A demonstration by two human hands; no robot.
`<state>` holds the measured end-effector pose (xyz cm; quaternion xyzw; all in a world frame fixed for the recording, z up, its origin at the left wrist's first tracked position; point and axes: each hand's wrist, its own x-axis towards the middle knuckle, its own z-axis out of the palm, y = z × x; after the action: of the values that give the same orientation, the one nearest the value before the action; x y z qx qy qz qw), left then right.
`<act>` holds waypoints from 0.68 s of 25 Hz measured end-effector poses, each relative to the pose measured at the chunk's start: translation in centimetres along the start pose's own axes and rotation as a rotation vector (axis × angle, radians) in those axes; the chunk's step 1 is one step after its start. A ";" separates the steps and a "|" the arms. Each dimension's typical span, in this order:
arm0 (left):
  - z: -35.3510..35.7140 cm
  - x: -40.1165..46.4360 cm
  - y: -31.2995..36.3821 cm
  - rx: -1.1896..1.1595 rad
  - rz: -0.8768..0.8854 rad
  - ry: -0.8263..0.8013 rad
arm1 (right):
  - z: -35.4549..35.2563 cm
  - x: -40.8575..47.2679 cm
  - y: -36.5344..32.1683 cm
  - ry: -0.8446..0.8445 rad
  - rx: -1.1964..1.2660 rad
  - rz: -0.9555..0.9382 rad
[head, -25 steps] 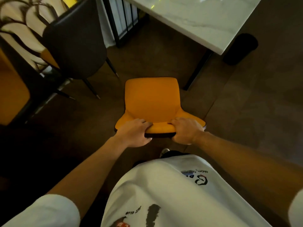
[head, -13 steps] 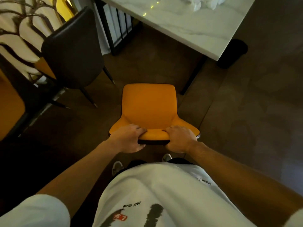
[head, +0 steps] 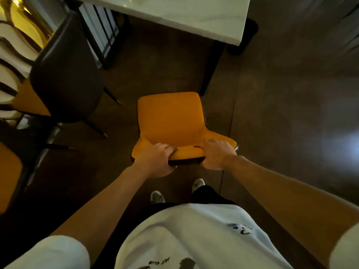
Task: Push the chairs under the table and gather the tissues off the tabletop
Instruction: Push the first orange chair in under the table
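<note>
An orange chair point(head: 171, 117) stands on the floor in front of me, its seat facing the white marble table point(head: 186, 14) at the top of the view. My left hand point(head: 155, 160) grips the top edge of the backrest on the left. My right hand point(head: 215, 152) grips the same edge on the right. The chair's seat front lies just short of the table's dark leg point(head: 211, 68). No tissues show on the visible strip of tabletop.
A dark-backed chair point(head: 66, 74) with an orange seat stands to the left, its thin legs pointing toward the orange chair. A dark round bin point(head: 244, 35) sits beyond the table corner. A slatted black frame point(head: 101, 33) stands under the table's left side.
The view has swung so the table sits more squarely ahead, and the tissues seen half a second ago have left the frame. Both hands keep their grip on the backrest.
</note>
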<state>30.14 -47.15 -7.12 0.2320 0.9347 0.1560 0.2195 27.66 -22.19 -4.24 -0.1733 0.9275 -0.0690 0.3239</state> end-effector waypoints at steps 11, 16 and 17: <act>-1.2 -2.8 -1.4 0.036 -0.047 -0.003 | 1.8 -0.4 -2.6 0.077 0.050 -0.076; -2.0 -3.6 -3.0 0.017 0.162 0.089 | 1.8 0.1 -3.8 0.084 0.064 -0.040; -2.4 -3.7 -3.8 0.012 0.200 0.092 | 1.9 0.3 -4.5 0.086 0.074 -0.031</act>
<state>30.54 -52.71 -5.31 0.3182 0.9168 0.1820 0.1582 29.84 -26.50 -4.79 -0.1722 0.9345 -0.1157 0.2891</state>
